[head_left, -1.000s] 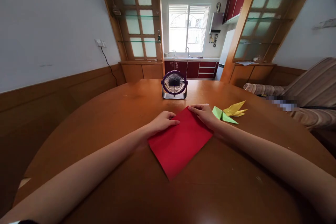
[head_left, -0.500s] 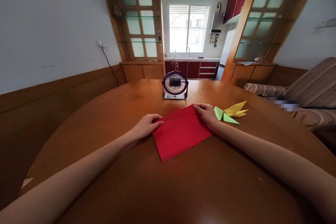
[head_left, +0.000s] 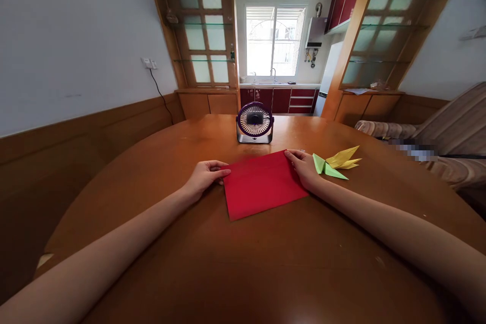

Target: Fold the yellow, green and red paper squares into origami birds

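A flat sheet of red paper (head_left: 264, 187) is held between my two hands, low over the table and slightly slanted. My left hand (head_left: 205, 177) pinches its far left corner, thumb on top and fingers beneath. At the far right corner, my right hand (head_left: 302, 168) grips the paper with thumb and fingers closed on its edge. Just beyond my right hand lie folded paper pieces, one green (head_left: 329, 168) and one yellow (head_left: 343, 157), touching or overlapping each other.
A small purple desk fan (head_left: 254, 120) stands on the brown wooden table (head_left: 243, 273) beyond the paper. A striped sofa (head_left: 451, 131) is at the right. Glass-shelved cabinets and a kitchen with a window (head_left: 275, 40) lie past the table.
My left hand has moved slightly left and away from me, turning the red paper so its near edge lies more level. My right hand keeps its hold on the corner.
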Tool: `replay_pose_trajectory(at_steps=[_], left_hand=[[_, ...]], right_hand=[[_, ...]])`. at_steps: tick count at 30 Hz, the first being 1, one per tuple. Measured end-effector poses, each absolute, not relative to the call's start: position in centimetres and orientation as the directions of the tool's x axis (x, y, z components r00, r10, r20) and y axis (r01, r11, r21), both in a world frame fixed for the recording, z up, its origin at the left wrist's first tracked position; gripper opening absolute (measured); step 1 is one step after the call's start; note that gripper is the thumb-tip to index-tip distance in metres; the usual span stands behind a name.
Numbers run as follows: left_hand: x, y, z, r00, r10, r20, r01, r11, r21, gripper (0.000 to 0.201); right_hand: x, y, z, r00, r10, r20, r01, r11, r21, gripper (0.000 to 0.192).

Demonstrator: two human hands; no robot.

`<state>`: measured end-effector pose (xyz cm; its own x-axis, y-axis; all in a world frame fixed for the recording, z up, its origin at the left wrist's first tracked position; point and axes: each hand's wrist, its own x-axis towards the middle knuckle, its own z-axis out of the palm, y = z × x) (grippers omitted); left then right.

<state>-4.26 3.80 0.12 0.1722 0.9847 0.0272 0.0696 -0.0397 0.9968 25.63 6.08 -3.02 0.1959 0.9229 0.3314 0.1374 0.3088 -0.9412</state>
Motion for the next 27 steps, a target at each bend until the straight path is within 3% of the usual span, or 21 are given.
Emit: replay_pose_trajectory(at_steps=[12,27], left_hand=[[-4.15,4.05,0.02,0.092,0.996,-0.021,-0.104,0.031,0.994,0.038],[-4.55,4.61,-0.63,0.098,0.995,0.012,-0.12,0.0,0.993,0.041]], right_hand=[[25.3,5.95,-2.8,0.285,0.918,0.275,-0.01,0.289,-0.957,0.043],[25.15,5.69,-2.51,0.284,0.931,0.231,-0.061,0.258,-0.964,0.044]])
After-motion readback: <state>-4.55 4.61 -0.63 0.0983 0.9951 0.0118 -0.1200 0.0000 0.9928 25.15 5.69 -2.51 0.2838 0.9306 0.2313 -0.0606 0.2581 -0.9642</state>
